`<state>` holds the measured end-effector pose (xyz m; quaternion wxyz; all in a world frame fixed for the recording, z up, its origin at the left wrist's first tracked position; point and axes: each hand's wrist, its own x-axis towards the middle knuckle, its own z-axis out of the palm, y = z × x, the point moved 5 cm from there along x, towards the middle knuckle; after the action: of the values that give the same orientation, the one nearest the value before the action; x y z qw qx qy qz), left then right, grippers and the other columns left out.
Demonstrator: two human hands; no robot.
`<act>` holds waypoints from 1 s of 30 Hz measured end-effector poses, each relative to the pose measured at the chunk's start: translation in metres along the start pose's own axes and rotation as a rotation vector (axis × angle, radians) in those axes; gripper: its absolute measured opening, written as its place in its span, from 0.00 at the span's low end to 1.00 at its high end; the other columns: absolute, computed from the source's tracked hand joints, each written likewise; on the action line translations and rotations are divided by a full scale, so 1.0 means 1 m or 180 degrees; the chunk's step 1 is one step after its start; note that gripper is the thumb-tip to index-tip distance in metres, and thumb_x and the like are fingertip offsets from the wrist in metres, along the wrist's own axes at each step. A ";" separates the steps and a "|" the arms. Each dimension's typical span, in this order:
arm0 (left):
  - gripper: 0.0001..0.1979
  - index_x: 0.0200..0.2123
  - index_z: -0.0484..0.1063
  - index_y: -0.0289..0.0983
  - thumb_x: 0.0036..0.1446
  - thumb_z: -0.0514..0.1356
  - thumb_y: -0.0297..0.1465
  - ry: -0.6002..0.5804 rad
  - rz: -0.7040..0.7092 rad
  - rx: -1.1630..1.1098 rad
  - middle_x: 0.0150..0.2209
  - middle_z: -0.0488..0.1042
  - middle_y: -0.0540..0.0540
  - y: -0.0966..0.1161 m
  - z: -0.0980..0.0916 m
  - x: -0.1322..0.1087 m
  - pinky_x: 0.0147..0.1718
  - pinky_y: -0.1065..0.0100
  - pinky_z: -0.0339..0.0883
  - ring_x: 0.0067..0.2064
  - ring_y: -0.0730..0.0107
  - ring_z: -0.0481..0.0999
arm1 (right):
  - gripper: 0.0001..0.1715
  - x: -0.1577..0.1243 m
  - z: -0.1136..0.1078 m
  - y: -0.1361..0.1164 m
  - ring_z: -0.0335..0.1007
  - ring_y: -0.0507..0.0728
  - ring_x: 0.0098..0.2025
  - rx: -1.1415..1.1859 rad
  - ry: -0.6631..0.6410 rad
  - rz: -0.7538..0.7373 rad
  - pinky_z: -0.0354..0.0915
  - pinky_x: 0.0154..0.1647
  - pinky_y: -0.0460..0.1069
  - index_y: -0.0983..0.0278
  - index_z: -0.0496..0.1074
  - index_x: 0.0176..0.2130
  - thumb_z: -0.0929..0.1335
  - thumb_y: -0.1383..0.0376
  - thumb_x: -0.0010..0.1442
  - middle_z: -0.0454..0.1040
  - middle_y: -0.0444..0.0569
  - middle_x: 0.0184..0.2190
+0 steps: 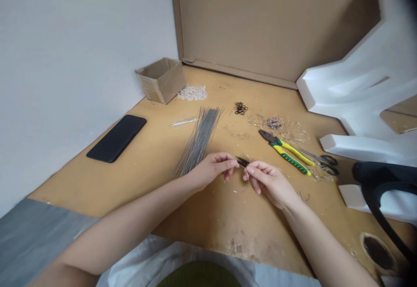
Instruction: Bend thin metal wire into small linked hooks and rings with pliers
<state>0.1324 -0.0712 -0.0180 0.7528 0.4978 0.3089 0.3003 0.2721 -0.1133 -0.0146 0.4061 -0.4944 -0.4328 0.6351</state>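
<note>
Both hands meet over the middle of the table, with a thin bent wire (249, 158) looping between their fingertips. My left hand (219, 165) is closed, its thumb and forefinger pinched on the wire's left side. Opposite it, my right hand (265, 179) pinches the wire between thumb and fingers. A short dark object (241, 161) shows between the fingertips; whether it is held or lies behind them I cannot tell. Just beyond my left hand lies a bundle of straight grey wires (202, 135).
Yellow-green pliers (293, 153) and scissors (325, 162) lie right, near tangled wire (276, 123). Black rings (241, 108), clear small pieces (193, 92) and a cardboard box (167, 83) are farther back. A black phone (116, 138) lies left; a white stand (345, 87) rises right.
</note>
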 end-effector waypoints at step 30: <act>0.12 0.26 0.61 0.36 0.55 0.53 0.38 0.0854 0.0305 0.0647 0.18 0.56 0.56 -0.003 0.002 -0.007 0.21 0.75 0.51 0.20 0.80 0.53 | 0.15 -0.005 0.014 -0.003 0.72 0.52 0.24 -0.0680 0.0146 -0.0191 0.69 0.29 0.48 0.65 0.72 0.28 0.68 0.55 0.52 0.76 0.48 0.27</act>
<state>0.1296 -0.0789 -0.0191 0.6354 0.5409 0.4113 0.3668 0.2593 -0.1195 -0.0087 0.3797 -0.5361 -0.5032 0.5614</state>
